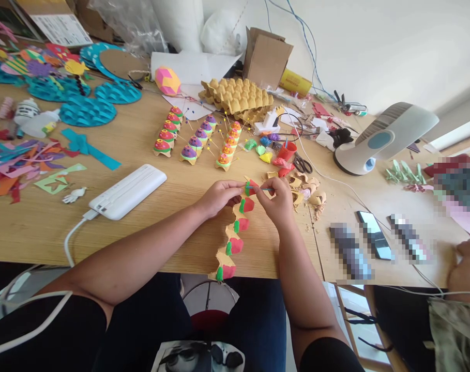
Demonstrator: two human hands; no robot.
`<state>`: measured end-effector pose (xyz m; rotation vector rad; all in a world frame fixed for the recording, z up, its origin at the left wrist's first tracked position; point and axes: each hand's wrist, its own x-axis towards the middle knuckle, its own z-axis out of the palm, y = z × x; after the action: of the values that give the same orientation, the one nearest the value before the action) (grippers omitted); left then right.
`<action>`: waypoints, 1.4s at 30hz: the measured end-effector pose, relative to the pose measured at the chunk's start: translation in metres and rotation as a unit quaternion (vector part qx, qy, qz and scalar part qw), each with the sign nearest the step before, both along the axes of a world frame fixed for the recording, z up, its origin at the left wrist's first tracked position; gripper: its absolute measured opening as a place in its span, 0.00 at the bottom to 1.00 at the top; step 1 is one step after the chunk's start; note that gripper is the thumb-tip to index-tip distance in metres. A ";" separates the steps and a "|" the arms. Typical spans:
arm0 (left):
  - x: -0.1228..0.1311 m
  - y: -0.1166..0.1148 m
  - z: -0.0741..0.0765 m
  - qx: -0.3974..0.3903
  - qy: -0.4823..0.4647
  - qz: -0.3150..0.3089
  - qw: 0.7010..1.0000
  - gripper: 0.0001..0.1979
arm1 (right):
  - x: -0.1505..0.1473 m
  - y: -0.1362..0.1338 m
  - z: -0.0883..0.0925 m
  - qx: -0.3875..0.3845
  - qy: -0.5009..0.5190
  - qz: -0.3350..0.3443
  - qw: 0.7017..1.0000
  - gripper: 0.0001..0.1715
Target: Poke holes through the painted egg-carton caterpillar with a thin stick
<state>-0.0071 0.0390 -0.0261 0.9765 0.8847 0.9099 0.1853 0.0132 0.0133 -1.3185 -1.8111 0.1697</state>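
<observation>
A strip of egg carton cups (235, 245) runs from between my hands toward the table's front edge, its cups coated red with green bands. My left hand (219, 197) is closed on the strip's far end. My right hand (276, 200) pinches a thin blue stick (269, 189) whose tip meets the farthest cup's green and red coating. Beyond my hands stand three decorated carton strips: a red and green one (167, 135), a purple one (196, 142) and an orange one (228, 147). Some have pins with coloured heads sticking out.
Right of my hands lie torn carton pieces (316, 197), scissors (302, 164), a red cup (287, 151) and coloured clay packets (266, 156). A white fan (382, 137) and phones (375, 235) are farther right, near another person's hand (467, 266). A cabled power bank (128, 192) lies left.
</observation>
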 end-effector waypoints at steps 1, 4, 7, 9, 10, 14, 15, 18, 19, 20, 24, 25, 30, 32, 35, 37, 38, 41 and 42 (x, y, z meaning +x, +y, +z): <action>0.000 0.000 0.000 0.000 0.003 0.001 1.000 0.19 | 0.000 0.000 0.000 -0.004 -0.003 -0.002 1.000 0.14; 0.000 0.000 0.001 0.001 0.008 0.004 1.000 0.19 | 0.000 0.000 -0.001 -0.016 -0.016 -0.005 1.000 0.14; 0.000 0.000 0.000 0.004 0.009 0.004 1.000 0.19 | 0.000 0.001 -0.001 -0.017 -0.023 -0.004 1.000 0.14; 0.000 0.000 0.000 0.005 0.011 0.004 1.000 0.19 | 0.001 0.001 -0.001 -0.014 -0.028 -0.003 1.000 0.14; 0.000 0.000 0.000 0.005 0.013 0.003 1.000 0.20 | 0.001 0.001 -0.001 -0.011 -0.031 -0.003 0.999 0.14; 0.000 0.000 -0.001 0.005 0.006 0.002 1.000 0.19 | 0.000 0.000 0.000 -0.002 -0.034 0.001 0.999 0.14; 0.000 0.000 -0.001 0.006 0.003 0.002 1.000 0.19 | 0.000 -0.001 0.000 -0.002 -0.033 0.002 0.999 0.13; -0.001 0.001 -0.001 0.008 0.004 0.002 1.000 0.18 | -0.001 -0.001 0.001 -0.008 -0.035 0.001 0.999 0.13; -0.001 0.001 0.000 0.008 0.005 0.001 1.000 0.18 | -0.001 -0.001 0.001 -0.011 -0.036 0.001 0.999 0.13; -0.001 0.001 0.000 0.009 0.006 0.001 1.000 0.18 | -0.001 -0.001 0.001 -0.014 -0.034 0.001 0.999 0.13; -0.001 0.001 0.000 0.011 0.004 0.002 1.000 0.19 | 0.000 -0.002 0.002 -0.018 -0.021 0.004 1.000 0.13; -0.001 0.001 0.000 0.012 0.004 0.002 1.000 0.19 | 0.000 -0.002 0.002 -0.020 -0.020 0.004 1.000 0.13; -0.001 0.000 -0.001 0.018 -0.002 -0.003 1.000 0.18 | 0.000 -0.001 0.002 -0.016 0.025 0.002 1.000 0.15; 0.000 0.000 -0.001 0.019 -0.001 -0.004 1.000 0.18 | -0.001 0.000 0.001 -0.014 0.039 0.001 0.999 0.15; 0.000 -0.002 0.001 0.024 0.016 -0.006 1.000 0.19 | -0.001 0.001 -0.002 -0.026 0.041 -0.007 0.999 0.14; -0.001 -0.002 0.001 0.033 0.031 -0.009 0.999 0.21 | -0.001 0.002 -0.003 -0.039 0.041 -0.016 0.998 0.14; -0.001 -0.003 0.001 0.040 0.039 -0.011 0.998 0.21 | 0.000 0.002 -0.004 -0.046 0.043 -0.019 0.998 0.14; -0.002 -0.003 0.001 0.059 0.058 -0.019 0.996 0.22 | 0.000 0.004 -0.006 -0.066 0.063 -0.019 0.996 0.15; -0.003 -0.003 0.001 0.065 0.062 -0.021 0.996 0.22 | 0.001 0.004 -0.006 -0.074 0.073 -0.016 0.995 0.15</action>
<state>-0.0100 0.0357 -0.0252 1.1696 0.9141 0.8864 0.1859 0.0174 0.0071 -1.3995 -1.6793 0.3780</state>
